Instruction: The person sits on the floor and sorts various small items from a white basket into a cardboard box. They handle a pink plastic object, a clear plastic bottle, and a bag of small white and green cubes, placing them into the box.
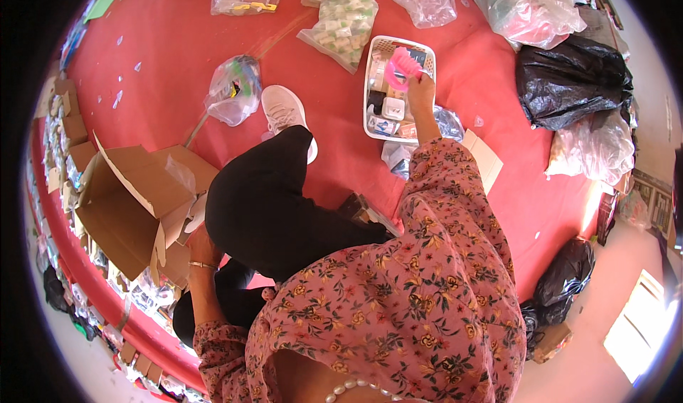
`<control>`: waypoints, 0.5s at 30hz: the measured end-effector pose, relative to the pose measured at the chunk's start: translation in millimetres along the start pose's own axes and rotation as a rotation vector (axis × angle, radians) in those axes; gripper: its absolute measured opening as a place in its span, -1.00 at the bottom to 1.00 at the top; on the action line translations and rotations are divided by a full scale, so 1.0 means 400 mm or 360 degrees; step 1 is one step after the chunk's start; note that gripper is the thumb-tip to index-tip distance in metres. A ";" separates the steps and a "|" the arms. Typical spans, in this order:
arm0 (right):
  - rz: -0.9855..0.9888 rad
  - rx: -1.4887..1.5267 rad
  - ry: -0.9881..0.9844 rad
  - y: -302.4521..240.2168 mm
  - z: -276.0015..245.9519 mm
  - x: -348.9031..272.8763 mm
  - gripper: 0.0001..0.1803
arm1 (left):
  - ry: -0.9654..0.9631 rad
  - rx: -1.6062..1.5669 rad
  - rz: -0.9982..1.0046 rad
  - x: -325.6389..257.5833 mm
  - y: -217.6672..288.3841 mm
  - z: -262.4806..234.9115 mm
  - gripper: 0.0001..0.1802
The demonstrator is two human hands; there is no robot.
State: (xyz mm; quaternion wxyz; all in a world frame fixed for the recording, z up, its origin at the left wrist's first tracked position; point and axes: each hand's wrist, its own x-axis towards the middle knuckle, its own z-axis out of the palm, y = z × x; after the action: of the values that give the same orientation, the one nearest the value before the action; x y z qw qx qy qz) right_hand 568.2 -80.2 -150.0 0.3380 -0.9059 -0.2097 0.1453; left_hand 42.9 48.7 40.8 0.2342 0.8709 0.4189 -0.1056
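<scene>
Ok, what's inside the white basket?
In the white basket: a white square item, a black item and assorted small packages. The pink item in the right hand hides some contents; anything beneath the top layer is covered too.

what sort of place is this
Probably a storeroom or sorting area: a white basket full of small items, an open cardboard box and bulging black plastic bags are spread about.

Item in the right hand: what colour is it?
The item is bright pink, showing best in the head view, in the right hand.
</scene>
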 end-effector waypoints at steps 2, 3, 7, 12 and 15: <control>0.0263 0.0876 -0.0095 -0.003 0.002 -0.012 -0.75 | -0.0006 0.0042 -0.0001 -0.003 -0.007 0.003 -0.72; 0.0397 0.1313 -0.0141 -0.007 0.006 -0.018 -0.77 | -0.0018 0.0075 0.0000 -0.005 -0.017 0.010 -0.72; 0.0948 0.1409 -0.0066 0.094 0.108 -0.043 -0.80 | -0.0051 0.0092 0.0069 0.006 -0.003 0.009 -0.72; 0.1147 0.0938 -0.0133 0.103 0.130 -0.079 -0.83 | -0.0027 0.0136 0.0099 -0.006 -0.037 0.029 -0.74; 0.1155 0.0569 -0.0387 0.082 0.110 -0.081 -0.81 | -0.0026 0.0129 0.0129 -0.006 -0.040 0.031 -0.74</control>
State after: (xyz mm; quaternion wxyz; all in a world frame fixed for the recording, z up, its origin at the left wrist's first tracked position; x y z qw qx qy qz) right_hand 531.4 -93.9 -200.4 0.3896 -0.8244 0.1130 0.3948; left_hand 29.0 49.5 25.8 0.2062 0.8951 0.3767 -0.1199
